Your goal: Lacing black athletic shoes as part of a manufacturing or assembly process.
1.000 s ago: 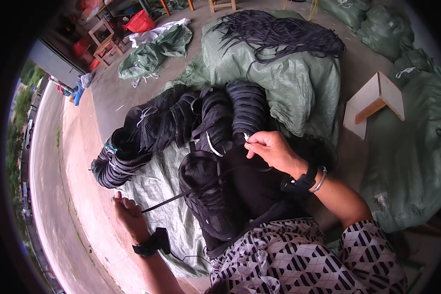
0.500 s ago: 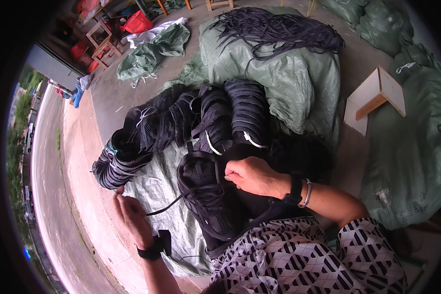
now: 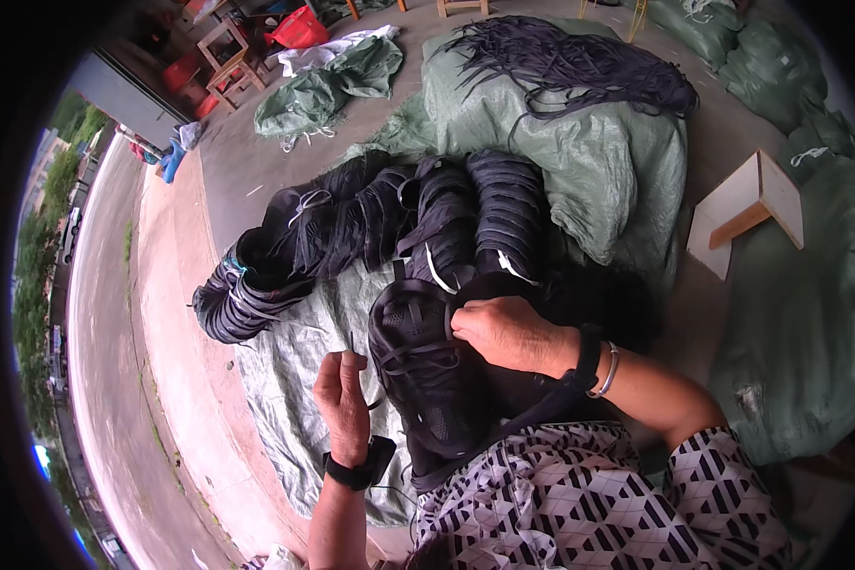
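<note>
A black sneaker upper lies in front of me, partly laced across its front. My left hand is just left of it, thumb and fingers pinched on a black shoelace whose short end sticks up. My right hand is closed at the upper's right edge, near the collar. Its fingertips grip the edge there, though what lies inside the pinch is hidden. Dark material covers my lap under the shoe.
Bundled stacks of black shoe uppers, tied with white strips, lie beyond on a pale woven sheet. Farther back, black laces are heaped on a green sack. A wooden stand and full green sacks are at right.
My left hand has come in from the far left toward the shoe, and the lace that was drawn out is now slack. My right hand stays at the shoe's edge. The view has shifted slightly.
</note>
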The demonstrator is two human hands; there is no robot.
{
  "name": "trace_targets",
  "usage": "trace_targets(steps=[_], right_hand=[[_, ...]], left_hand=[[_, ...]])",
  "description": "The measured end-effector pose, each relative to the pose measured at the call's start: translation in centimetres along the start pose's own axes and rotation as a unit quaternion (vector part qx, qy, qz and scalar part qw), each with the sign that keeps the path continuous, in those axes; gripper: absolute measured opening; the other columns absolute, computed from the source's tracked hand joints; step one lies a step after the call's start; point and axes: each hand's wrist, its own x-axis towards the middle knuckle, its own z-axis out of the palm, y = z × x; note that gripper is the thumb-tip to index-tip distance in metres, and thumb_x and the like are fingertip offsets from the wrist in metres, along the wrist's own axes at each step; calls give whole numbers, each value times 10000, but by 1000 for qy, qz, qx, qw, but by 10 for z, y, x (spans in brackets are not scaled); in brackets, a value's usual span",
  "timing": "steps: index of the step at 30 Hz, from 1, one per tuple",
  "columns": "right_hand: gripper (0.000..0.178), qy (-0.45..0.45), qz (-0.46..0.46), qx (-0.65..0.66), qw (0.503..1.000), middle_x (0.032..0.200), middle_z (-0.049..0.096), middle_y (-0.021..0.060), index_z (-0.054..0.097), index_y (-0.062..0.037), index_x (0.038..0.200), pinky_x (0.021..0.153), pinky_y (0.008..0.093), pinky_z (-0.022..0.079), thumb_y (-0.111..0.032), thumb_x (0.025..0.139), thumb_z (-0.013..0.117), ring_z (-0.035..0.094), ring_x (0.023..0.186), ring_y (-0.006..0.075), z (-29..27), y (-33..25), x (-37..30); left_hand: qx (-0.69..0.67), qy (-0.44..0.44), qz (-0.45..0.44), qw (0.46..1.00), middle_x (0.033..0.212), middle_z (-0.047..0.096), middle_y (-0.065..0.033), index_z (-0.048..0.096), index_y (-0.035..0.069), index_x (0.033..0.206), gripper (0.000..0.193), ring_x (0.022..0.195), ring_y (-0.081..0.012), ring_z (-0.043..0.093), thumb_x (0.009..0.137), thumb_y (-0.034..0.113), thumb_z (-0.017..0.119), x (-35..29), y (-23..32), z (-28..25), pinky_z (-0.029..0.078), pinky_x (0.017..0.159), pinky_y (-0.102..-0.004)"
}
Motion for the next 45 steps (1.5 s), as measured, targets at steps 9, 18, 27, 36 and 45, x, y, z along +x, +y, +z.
trace_targets(steps=[9,18,27,36,45], right_hand=[[29,10,-31,-46,998,799,590,74,599,-72,839,642,375,497,-96,826,606,620,723,298,-6,9,2],[47,-17,-14,17,1000,784,609,95,597,-56,778,683,396,495,-97,801,601,625,766,301,-9,18,8],[67,-20,-16,35,999,771,609,83,581,-51,779,660,368,484,-86,773,638,624,741,287,-8,20,11],[75,-13,-11,40,999,758,599,73,591,-52,808,662,362,485,-84,767,645,617,731,280,-9,18,7],[148,31,-233,-88,968,900,518,52,553,-58,853,703,342,510,-87,747,653,592,817,224,-12,16,21]], left_hand=[[37,-143,-2,989,741,553,-4,552,-11,864,293,683,-92,469,961,265,528,5,9,-8,397,637,-243],[-40,-277,-143,949,594,511,22,608,11,826,288,532,-40,434,956,260,544,3,24,-14,333,492,-206],[72,-149,-89,982,613,564,-34,561,-22,701,434,581,-95,498,929,346,577,9,26,5,392,536,-262],[23,-135,-42,990,628,530,23,550,6,717,283,599,-44,428,904,205,624,-9,13,0,364,536,-219],[-196,43,-82,976,593,373,89,504,136,809,278,475,-9,278,993,335,443,18,-4,-67,205,423,-190]])
